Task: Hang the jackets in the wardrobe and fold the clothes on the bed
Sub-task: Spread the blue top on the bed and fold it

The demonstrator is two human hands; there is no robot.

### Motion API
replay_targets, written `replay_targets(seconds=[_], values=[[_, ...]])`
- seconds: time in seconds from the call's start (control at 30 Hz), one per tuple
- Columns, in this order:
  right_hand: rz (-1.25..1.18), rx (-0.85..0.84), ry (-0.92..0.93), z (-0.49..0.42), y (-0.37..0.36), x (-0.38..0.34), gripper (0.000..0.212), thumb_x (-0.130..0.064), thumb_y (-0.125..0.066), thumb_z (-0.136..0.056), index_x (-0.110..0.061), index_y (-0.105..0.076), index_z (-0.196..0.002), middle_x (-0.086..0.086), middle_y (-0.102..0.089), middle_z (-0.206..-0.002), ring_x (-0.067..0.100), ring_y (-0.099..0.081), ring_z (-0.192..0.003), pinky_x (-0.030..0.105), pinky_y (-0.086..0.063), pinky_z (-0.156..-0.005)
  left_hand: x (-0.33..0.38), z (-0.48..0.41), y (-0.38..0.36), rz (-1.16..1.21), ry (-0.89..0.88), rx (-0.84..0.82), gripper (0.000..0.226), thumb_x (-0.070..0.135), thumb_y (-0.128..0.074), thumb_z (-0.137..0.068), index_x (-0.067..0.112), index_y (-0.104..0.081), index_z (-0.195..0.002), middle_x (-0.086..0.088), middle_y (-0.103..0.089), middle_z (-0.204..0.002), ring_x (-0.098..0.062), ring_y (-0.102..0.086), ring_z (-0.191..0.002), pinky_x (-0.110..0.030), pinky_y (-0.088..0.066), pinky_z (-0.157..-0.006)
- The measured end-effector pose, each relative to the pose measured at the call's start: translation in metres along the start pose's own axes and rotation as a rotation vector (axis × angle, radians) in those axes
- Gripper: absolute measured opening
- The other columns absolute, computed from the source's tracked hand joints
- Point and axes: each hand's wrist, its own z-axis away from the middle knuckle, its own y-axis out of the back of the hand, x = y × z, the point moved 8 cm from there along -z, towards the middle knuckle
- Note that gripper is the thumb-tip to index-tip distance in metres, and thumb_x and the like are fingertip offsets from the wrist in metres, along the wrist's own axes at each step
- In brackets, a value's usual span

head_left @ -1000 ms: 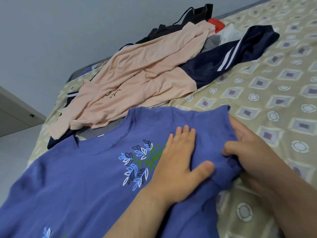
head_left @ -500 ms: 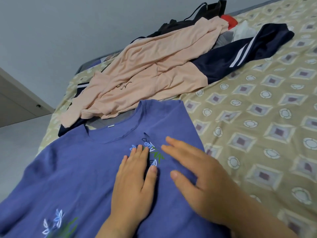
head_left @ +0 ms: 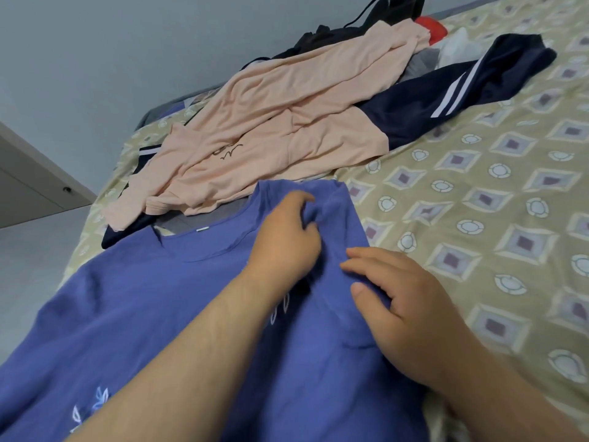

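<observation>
I'm watching the left hand point(head_left: 287, 240) working at the far end of the violet-blue knit T-shirt w/ leaf print point(head_left: 143, 314). Its fingers point(head_left: 306, 202) are curling in and pinching a ridge of cloth at the shoulder, just right of the neckline. The right hand point(head_left: 411, 317) is resting on the same shirt, just this side of the left fingers, its own fingers point(head_left: 353, 266) lying nearly straight and gripping nothing.

The shirt is lying front-up on the beige-green bedsheet w/ diamond & ring pattern point(head_left: 478, 186), spreading left and toward me from the fingers. The sheet is showing bare to the right of both hands.

Just beyond the left fingertips a crumpled peach long-sleeved top point(head_left: 271, 122) is lying across a navy garment w/ white stripes point(head_left: 446, 90). Farther beyond, against the plain grey-blue wall point(head_left: 127, 59), a black garment point(head_left: 382, 14), a red item point(head_left: 430, 25) & a white item point(head_left: 459, 43) are piling up; can't tell what those are. Well left of the fingers, pale grey floor point(head_left: 32, 266) is showing beside the bed, w/ a grey panel w/ small dark knob point(head_left: 25, 186) above it.
</observation>
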Motion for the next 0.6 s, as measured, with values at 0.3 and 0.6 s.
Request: replay_targets(seconds=[0.3, 0.6], values=[[0.438, -0.247, 0.129, 0.010, -0.028, -0.008, 0.059, -0.048, -0.048, -0.086, -0.016, -0.060, -0.134, 0.010, -0.058, -0.137, 0.029, -0.057, -0.123, 0.047, -0.040, -0.108, -0.015, 0.028, 0.029, 0.044, -0.074, 0.217, 0.079, 0.033, -0.062, -0.085, 0.018, -0.025, -0.153, -0.002, -0.026, -0.158, -0.014, -0.023, -0.146, -0.034, -0.024, -0.118], [0.667, -0.311, 0.074, 0.010, -0.038, 0.006, 0.071, -0.054, -0.032, -0.089, -0.010, -0.053, -0.141, 0.011, -0.045, -0.151, 0.030, -0.044, -0.138, 0.043, -0.017, -0.115, -0.071, 0.113, 0.015, -0.595, -0.093, -0.161, 0.104, 0.090, -0.026, -0.067, 0.042, 0.014, -0.151, 0.024, 0.025, -0.155, 0.003, 0.029, -0.142, -0.034, 0.016, -0.119]])
